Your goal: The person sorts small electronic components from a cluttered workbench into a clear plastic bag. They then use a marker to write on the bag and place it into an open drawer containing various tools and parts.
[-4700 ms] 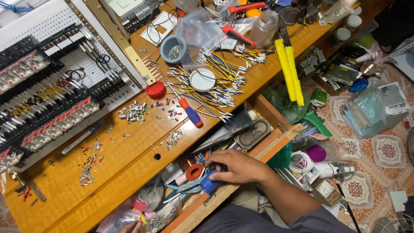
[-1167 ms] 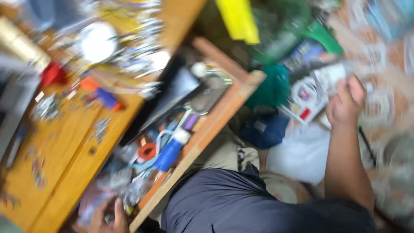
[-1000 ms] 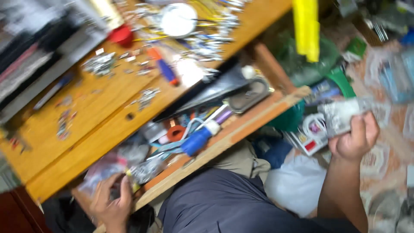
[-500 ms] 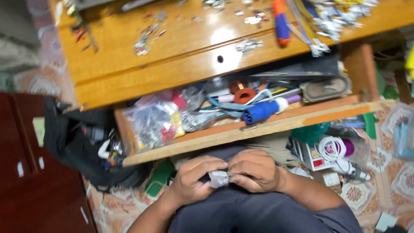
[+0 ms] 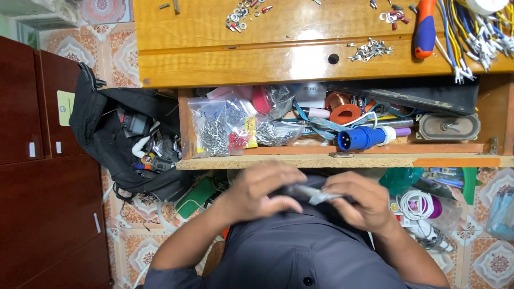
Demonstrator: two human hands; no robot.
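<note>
Both my hands meet in front of my chest, below an open wooden drawer (image 5: pixel 332 160). My left hand (image 5: pixel 262 194) and my right hand (image 5: pixel 356 199) each pinch an end of a small clear plastic bag (image 5: pixel 313 194) with something grey inside. The drawer above them is crammed with clear bags of metal terminals (image 5: pixel 225 128), a blue round plug (image 5: pixel 361 138), a copper wire spool (image 5: pixel 342 109) and a grey oval speaker (image 5: pixel 448 127).
The wooden desk top (image 5: pixel 300 32) carries loose terminals, an orange-and-blue screwdriver (image 5: pixel 425 27) and yellow wires (image 5: pixel 476 27). An open black bag (image 5: pixel 123 139) of tools lies on the tiled floor at left, by a dark red cabinet (image 5: pixel 32 160). Cable coils (image 5: pixel 417 206) lie at right.
My right hand left the drawer, reached to the floor clutter at right, then came to my lap. Both hands now hold the small bag and have pulled slightly apart. The view swung left.
</note>
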